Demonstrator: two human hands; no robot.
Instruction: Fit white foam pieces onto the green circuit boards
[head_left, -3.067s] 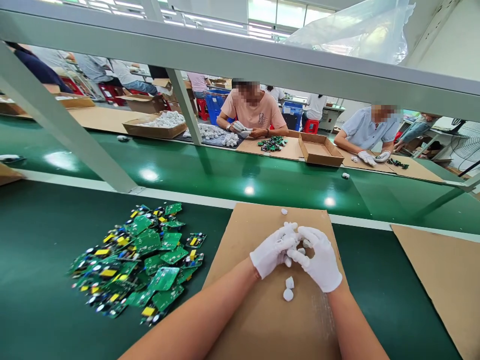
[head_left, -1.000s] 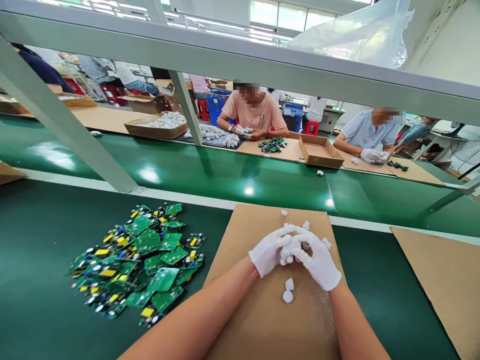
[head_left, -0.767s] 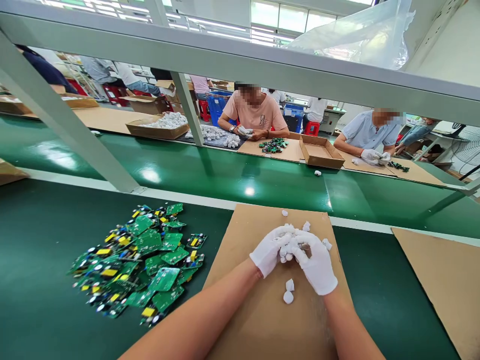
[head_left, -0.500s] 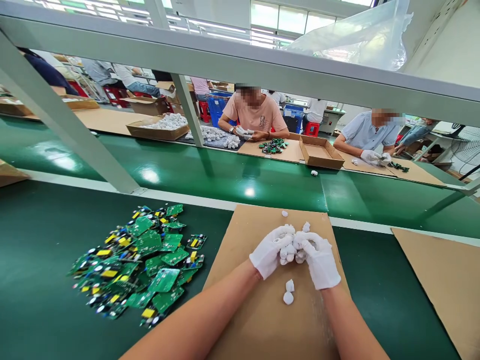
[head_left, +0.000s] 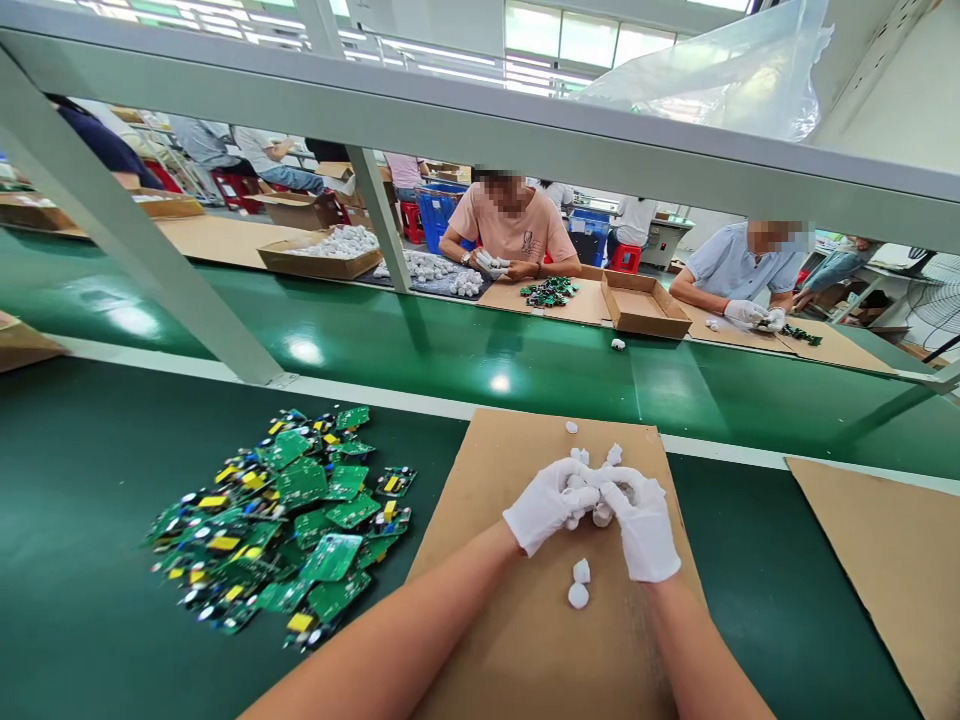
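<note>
My left hand [head_left: 546, 505] and my right hand [head_left: 639, 522], both in white gloves, meet fingertip to fingertip over a sheet of brown cardboard [head_left: 517, 640]. Their fingers are closed and bent inward; what is pinched between them is white and mostly hidden by the gloves. Small white rounded pieces [head_left: 602, 514] lie close under the fingers. Just beyond the hands is another white lump [head_left: 614, 454]. Nearer to me, between the forearms, a white piece [head_left: 581, 571] touches a round white one [head_left: 577, 596].
Left of the cardboard lies a heap of green circuit boards [head_left: 300, 485] with yellow components. A metal shelf frame [head_left: 480, 110] crosses above, its slanted post [head_left: 150, 230] at left. Across the green conveyor belt [head_left: 465, 350], two co-workers sit near a cardboard tray [head_left: 646, 318].
My fingers have shifted slightly nearer to me and closed together, uncovering a white piece behind them. The lone white piece on the belt has moved a little left.
</note>
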